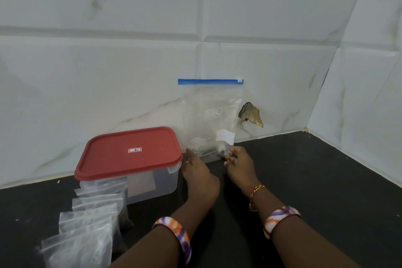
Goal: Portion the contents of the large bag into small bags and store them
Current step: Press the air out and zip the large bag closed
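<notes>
Head view: one large clear bag (210, 119) with a blue zip strip stands upright against the tiled wall (130, 67) on the black worktop (304, 169); faint print on it cannot be read. The left hand (199, 177) touches its lower left edge with straight fingers, its grip spread. The right hand (239, 165) pinches the bag's lower right corner. One lidded container (130, 159), red lid labelled "61", sits just left. About seven small bags (91, 222) lie overlapped in front.
</notes>
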A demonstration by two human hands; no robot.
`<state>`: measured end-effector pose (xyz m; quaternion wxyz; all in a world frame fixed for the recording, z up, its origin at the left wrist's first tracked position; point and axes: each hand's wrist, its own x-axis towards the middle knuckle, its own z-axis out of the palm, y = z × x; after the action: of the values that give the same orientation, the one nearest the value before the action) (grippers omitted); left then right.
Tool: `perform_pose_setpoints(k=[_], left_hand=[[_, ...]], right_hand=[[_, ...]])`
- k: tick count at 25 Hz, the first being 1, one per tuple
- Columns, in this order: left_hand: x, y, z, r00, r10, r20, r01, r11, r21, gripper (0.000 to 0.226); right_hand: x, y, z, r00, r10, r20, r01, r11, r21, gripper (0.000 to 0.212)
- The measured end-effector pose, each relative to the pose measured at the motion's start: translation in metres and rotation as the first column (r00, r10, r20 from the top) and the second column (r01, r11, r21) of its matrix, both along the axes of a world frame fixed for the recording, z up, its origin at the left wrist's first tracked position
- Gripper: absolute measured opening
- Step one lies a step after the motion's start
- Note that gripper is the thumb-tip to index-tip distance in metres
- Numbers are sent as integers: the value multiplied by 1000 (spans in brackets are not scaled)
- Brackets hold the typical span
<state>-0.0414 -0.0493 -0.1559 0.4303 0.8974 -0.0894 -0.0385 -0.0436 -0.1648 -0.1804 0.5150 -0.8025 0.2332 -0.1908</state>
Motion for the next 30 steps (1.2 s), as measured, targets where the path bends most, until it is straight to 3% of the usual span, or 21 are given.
perform_pose_setpoints(k=[4, 11, 18, 22, 24, 27, 30], left_hand=[[7, 1, -5, 997, -59, -40, 62, 995, 84, 71], [21, 1, -15, 988, -154, -18, 154, 965, 211, 70], [16, 3, -14, 985, -169, -29, 172, 964, 203, 81], [-5, 9, -2, 956, -294, -13, 288, 926, 242, 89], [-12, 14, 9, 928, -373, 13, 362, 908, 210, 85], [-21, 22, 31, 865, -492, 99, 485, 870, 83, 57], [-29, 43, 59, 866, -476, 152, 473, 879, 57, 51]], right_hand=[[7, -4, 3, 994, 84, -65, -89, 993, -78, 50], [13, -8, 0, 997, 18, -73, -26, 992, -120, 44], [8, -3, 2, 996, 28, -84, -41, 987, -158, 57], [-6, 5, 14, 994, 44, -98, -57, 989, -136, 58], [-16, 10, 24, 994, 49, -97, -64, 985, -161, 56], [-29, 19, 48, 995, 59, -84, -75, 975, -209, 50], [-41, 37, 78, 992, 97, -78, -113, 966, -232, 49]])
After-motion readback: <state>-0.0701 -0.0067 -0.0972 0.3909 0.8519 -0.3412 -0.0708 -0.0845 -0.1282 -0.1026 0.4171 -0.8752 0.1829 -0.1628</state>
